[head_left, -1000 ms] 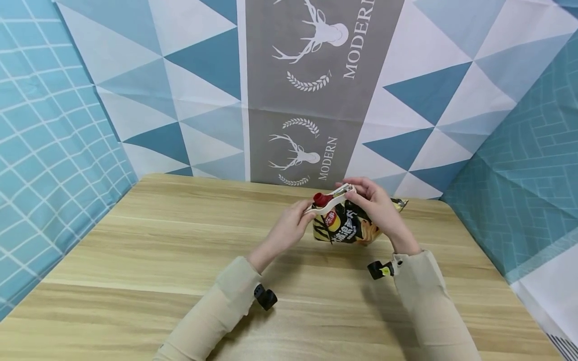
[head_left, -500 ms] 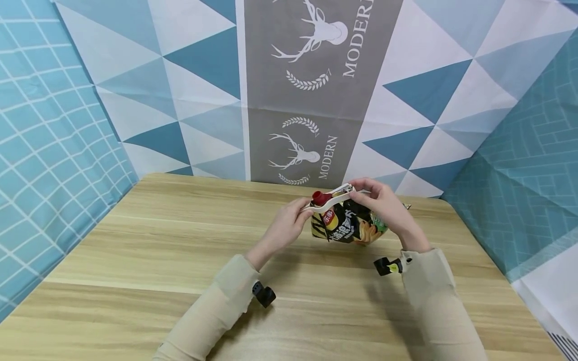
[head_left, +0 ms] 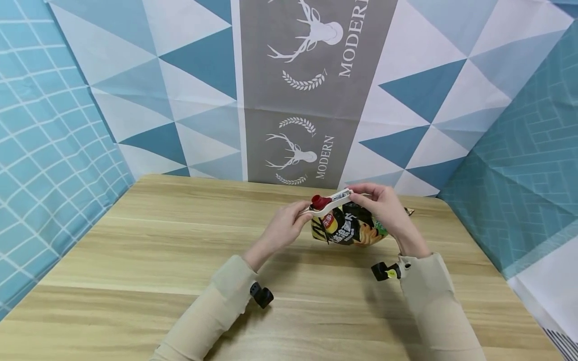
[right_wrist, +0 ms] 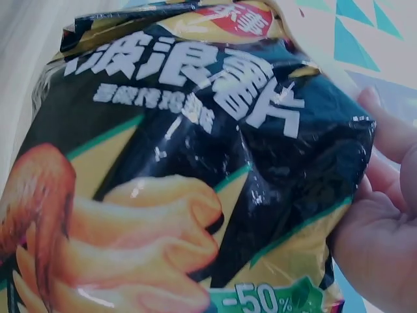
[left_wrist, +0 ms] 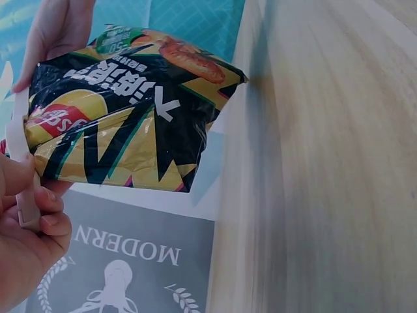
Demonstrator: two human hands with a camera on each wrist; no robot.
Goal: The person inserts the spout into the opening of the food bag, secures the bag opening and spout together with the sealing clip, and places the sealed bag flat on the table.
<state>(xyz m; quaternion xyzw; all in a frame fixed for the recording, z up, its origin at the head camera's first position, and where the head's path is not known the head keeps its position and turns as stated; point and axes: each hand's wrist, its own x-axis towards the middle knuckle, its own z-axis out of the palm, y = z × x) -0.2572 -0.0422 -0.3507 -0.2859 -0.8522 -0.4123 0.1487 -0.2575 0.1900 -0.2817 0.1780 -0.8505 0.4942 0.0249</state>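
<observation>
A black and gold potato chip bag (head_left: 345, 229) hangs on its side near the back of the table. Along its top edge lies a white bag clip (head_left: 335, 203) with a red spout (head_left: 319, 202). My left hand (head_left: 282, 225) pinches the clip's left end between thumb and fingers. At the other end, my right hand (head_left: 384, 208) pinches the clip with thumb and forefinger. From the left wrist, the bag (left_wrist: 124, 124) shows its gold zigzag end, with the clip (left_wrist: 18, 127) along its edge. In the right wrist view the bag's front (right_wrist: 156, 189) fills most of the picture.
A wood-grain table (head_left: 171, 250) lies beneath the hands. Behind it hangs a patterned cloth (head_left: 194, 105) with deer prints, and blue tiled-print cloths (head_left: 49, 140) line the sides. A small black camera (head_left: 262, 295) sits at each wrist.
The clip's two bars now lie closer together at the right end. My right hand shifted slightly right, and the bag's green patch came into view. My left hand keeps its grip.
</observation>
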